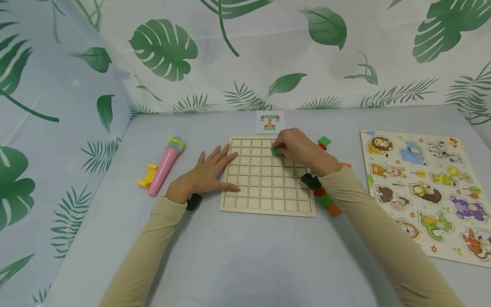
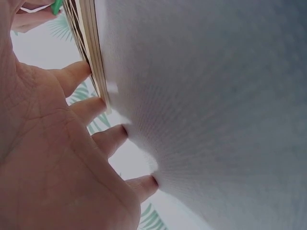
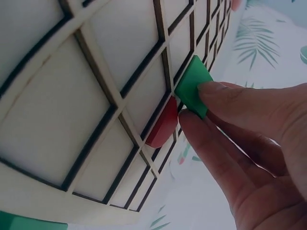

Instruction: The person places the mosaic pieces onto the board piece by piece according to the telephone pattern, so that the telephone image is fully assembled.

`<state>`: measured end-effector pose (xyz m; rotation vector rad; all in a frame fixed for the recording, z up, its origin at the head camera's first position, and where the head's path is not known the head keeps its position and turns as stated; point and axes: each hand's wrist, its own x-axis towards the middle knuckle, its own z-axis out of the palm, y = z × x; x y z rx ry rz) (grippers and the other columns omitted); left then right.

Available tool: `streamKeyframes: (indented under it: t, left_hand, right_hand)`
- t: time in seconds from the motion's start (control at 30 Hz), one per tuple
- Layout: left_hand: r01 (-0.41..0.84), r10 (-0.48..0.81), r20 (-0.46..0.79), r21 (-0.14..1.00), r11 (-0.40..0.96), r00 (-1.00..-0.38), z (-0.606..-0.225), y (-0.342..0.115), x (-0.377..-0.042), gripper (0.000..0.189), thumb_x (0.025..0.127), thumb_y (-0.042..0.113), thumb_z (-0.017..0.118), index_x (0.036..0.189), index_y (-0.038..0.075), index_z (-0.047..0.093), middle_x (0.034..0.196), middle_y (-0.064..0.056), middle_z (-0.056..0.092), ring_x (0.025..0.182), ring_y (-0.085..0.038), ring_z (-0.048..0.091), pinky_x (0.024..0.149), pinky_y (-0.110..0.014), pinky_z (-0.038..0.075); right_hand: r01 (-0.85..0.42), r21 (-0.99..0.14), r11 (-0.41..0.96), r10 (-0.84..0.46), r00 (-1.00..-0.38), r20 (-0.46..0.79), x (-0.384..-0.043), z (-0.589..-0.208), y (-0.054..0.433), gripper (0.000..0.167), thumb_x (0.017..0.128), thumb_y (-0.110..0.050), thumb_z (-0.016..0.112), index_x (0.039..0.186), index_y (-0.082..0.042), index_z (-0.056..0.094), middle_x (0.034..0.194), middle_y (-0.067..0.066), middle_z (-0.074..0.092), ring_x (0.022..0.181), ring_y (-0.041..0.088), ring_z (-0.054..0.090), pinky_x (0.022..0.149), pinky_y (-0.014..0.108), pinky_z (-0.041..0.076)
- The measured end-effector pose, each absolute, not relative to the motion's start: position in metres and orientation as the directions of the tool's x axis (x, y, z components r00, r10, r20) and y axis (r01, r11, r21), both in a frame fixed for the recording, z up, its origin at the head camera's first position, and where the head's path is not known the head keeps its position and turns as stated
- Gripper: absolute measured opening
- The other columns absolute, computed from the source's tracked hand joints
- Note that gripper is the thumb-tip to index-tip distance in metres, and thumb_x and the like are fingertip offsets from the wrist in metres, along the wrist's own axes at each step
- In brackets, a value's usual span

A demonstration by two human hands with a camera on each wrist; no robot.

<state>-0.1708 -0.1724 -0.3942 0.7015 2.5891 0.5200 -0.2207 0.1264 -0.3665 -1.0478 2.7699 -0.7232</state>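
A right hand (image 1: 295,147) pinches a green square tile (image 3: 193,85) between thumb and fingertips at the wooden grid board (image 1: 268,211), just past 12 o'clock from its center, while the left hand (image 1: 210,172) lies spread at the 9 o'clock edge, grasping nothing, its thumb over the frame. The placement likely goes best with the tile's sides squared to the raised ridges, one edge lowered first, then a light fingertip press; steady pressure at 9 o'clock should keep the board from sliding. Whether the tile is seated cannot be told. Flat, thin and evenly colored, it shows crisp corners and stands tilted in the right-wrist view, a red curved-edge piece (image 3: 165,125) just beside it at 7 o'clock. A printed pattern card (image 1: 270,122) lies beyond the board at 12 o'clock; loose tiles (image 1: 325,201) lie at 4 o'clock.
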Motion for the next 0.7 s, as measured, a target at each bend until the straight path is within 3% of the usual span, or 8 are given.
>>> streamKeyframes:
  t: [0.33,0.7]
  left_hand:
    - [0.395,0.547,-0.288,0.448,0.802,-0.786,-0.3933,-0.172,-0.1713,0.107,0.091,0.058,0.075,0.17,0.019,0.015,0.176,-0.006,-0.006,0.161,-0.031,-0.011,0.122,-0.066,-0.011]
    - [0.401,0.555,-0.283,0.454,0.796,-0.782,-0.3916,-0.1731,-0.1701,0.107,0.092,0.057,0.074,0.17,0.019,0.013,0.176,-0.006,-0.008,0.161,-0.031,-0.011,0.122,-0.065,-0.012]
  right_hand:
    - [-0.571,-0.452,0.685,-0.63,-0.776,0.025,-0.2185,-0.3646,0.1236,0.019,0.092,0.012,0.071,0.11,0.013,0.076,0.108,0.026,0.073,0.104,0.041,0.07,0.088,0.047,0.059]
    - [-0.59,-0.452,0.669,-0.634,-0.77,0.067,-0.2191,-0.3707,0.1234,0.017,0.089,0.017,0.071,0.105,0.014,0.076,0.104,0.026,0.072,0.101,0.041,0.07,0.086,0.048,0.06]
